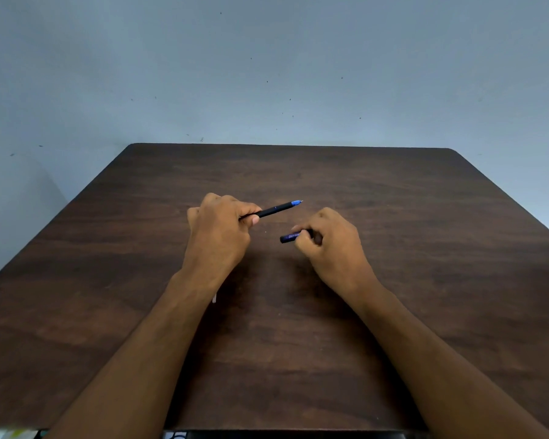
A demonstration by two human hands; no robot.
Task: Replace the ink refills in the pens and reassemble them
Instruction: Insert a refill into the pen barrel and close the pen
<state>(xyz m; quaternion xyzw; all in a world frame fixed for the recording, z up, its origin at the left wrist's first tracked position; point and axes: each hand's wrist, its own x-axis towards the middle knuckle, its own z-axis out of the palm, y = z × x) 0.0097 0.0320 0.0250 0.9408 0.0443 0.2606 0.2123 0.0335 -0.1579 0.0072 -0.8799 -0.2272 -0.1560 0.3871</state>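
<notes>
My left hand (217, 229) grips a black pen (274, 210) by its rear half. The pen's blue tip points up and to the right, and the pen is raised a little over the table. My right hand (328, 240) is closed on a short dark pen cap (288, 238) with blue lettering. The cap's open end faces left, a short gap below and to the right of the pen shaft. A thin pale piece (214, 298), perhaps a refill end, peeks out beside my left forearm; most of it is hidden.
The dark brown wooden table (425, 232) fills the view and ends at a pale blue-grey wall (267, 74). Its far corners are rounded. At the near edge lie some pale items (10, 435) at the bottom left and a dark object (178, 435) at the bottom middle.
</notes>
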